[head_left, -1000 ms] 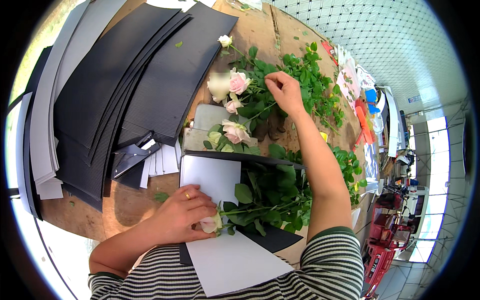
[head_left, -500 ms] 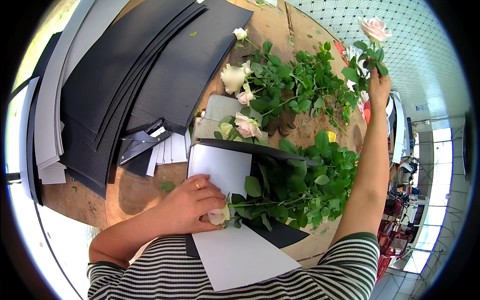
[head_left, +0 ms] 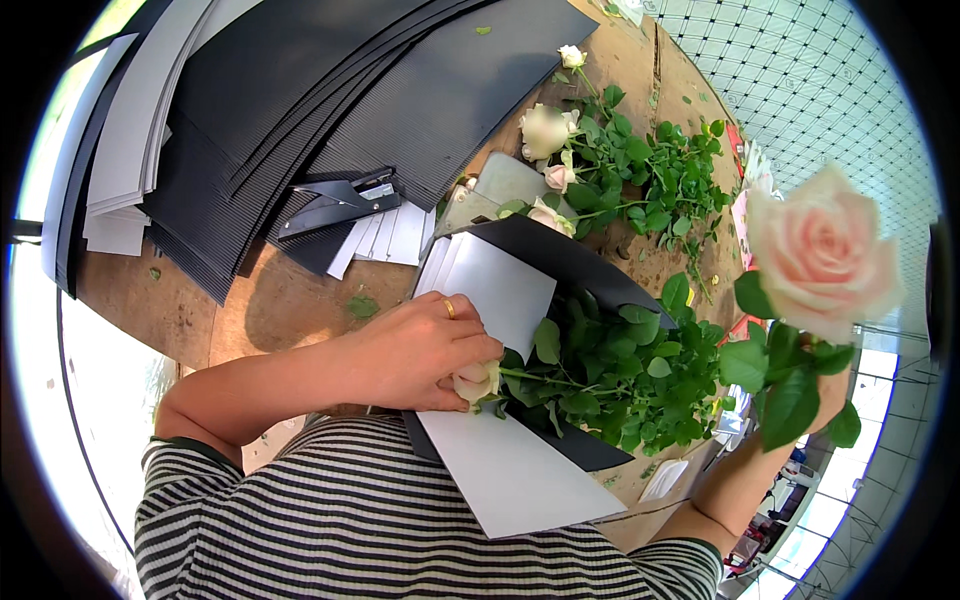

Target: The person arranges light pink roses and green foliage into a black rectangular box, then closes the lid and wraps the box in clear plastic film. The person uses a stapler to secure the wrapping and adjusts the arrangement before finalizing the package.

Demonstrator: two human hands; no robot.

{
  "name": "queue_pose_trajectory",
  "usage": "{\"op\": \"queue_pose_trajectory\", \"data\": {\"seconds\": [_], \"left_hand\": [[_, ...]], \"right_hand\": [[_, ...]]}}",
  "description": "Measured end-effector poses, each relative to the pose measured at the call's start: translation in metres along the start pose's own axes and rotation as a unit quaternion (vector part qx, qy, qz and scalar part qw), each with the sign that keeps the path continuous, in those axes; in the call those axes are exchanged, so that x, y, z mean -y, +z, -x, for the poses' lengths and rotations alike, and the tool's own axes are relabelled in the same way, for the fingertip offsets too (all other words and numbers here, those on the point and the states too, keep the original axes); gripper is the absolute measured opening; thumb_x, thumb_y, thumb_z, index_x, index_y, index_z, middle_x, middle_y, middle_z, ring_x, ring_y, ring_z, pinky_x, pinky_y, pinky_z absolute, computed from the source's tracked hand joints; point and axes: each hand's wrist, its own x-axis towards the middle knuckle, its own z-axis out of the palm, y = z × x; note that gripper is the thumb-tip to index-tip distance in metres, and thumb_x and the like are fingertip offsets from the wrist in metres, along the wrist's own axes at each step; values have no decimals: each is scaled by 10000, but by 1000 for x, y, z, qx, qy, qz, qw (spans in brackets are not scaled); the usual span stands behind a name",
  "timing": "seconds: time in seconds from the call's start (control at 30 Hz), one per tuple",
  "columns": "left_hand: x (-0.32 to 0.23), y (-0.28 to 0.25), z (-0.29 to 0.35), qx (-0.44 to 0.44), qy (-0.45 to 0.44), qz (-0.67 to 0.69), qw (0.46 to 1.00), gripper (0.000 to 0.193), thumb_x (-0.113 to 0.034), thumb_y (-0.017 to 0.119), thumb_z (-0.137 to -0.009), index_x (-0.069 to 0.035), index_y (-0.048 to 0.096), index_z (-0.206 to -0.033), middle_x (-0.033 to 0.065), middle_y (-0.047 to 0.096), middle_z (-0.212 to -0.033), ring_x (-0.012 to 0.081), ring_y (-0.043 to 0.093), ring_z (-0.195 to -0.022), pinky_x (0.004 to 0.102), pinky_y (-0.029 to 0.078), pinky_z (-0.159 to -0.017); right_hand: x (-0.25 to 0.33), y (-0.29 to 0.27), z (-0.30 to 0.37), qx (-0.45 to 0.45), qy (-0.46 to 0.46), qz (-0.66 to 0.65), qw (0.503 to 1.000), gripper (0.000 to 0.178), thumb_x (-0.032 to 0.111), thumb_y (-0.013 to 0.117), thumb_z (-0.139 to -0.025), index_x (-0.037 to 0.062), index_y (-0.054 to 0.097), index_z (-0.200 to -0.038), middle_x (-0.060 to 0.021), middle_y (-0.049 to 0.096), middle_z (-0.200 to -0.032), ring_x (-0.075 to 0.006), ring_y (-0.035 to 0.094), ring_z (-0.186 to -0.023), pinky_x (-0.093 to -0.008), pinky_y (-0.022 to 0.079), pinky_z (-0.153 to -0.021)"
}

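My left hand, a ring on one finger, curls around a pale rose bloom at the edge of a wrapper. Its stem runs right, among a leafy bundle lying in the wrapper. White card and black corrugated sheet form the wrapper, and a white flap hangs over my striped shirt. Raised at the right is a large pink rose, close to view. Its leaves hide most of my right hand, whose fingers are closed at the stem.
More cut roses lie across the wooden table at the far side. Black corrugated sheets and white sheets are stacked at the left. A black stapler rests by white card strips.
My right hand has brought the pink rose down and nearer, so it looks much bigger. My left hand keeps its hold on the pale rose. The view has shifted.
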Motion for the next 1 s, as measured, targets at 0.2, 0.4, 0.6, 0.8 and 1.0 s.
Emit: {"op": "queue_pose_trajectory", "data": {"seconds": [0.2, 0.4, 0.6, 0.8, 1.0], "left_hand": [[2, 4, 10, -25, 2, -5, 1000, 461, -238, 822, -588, -74, 622, -969, 46, 588, -980, 249, 532, -906, 356, 460, -814], [-3, 1, 17, -18, -48, -28, 998, 494, -257, 805, -636, -125, 623, -1075, 47, 570, -913, 238, 550, -848, 337, 481, -704], [-6, -3, 21, 57, -115, -26, 991, 480, -332, 752, -720, -181, 610, -1152, 35, 617, -693, 237, 631, -655, 351, 489, -550], [-4, -5, 23, 63, -125, -8, 990, 472, -328, 736, -740, -195, 603, -1173, 51, 650, -672, 248, 648, -607, 357, 489, -512], [-2, -11, 25, 102, -141, 33, 984, 503, -311, 744, -730, -208, 597, -1200, 64, 658, -712, 242, 650, -637, 344, 491, -537]], "right_hand": [[87, 86, 33, 226, -139, -240, 934, 327, 32, 686, -683, 98, 666, -1002, -35, 505, -753, -182, 524, -523, -304, 427, -446], [94, 100, 52, 346, -134, -239, 897, 302, 74, 712, -663, 95, 664, -961, -46, 573, -911, -255, 583, -804, -352, 480, -639], [130, 98, 19, 333, -54, -341, 877, 314, 126, 745, -716, -2, 629, -979, -135, 570, -1038, -328, 548, -962, -400, 467, -788], [149, 133, 39, 349, 14, -464, 814, 197, 39, 693, -767, 17, 599, -938, -131, 577, -913, -328, 591, -754, -369, 490, -639], [155, 135, 59, 310, -18, -463, 830, 256, -9, 697, -687, 39, 612, -923, -103, 591, -884, -288, 605, -736, -341, 497, -615]]}}
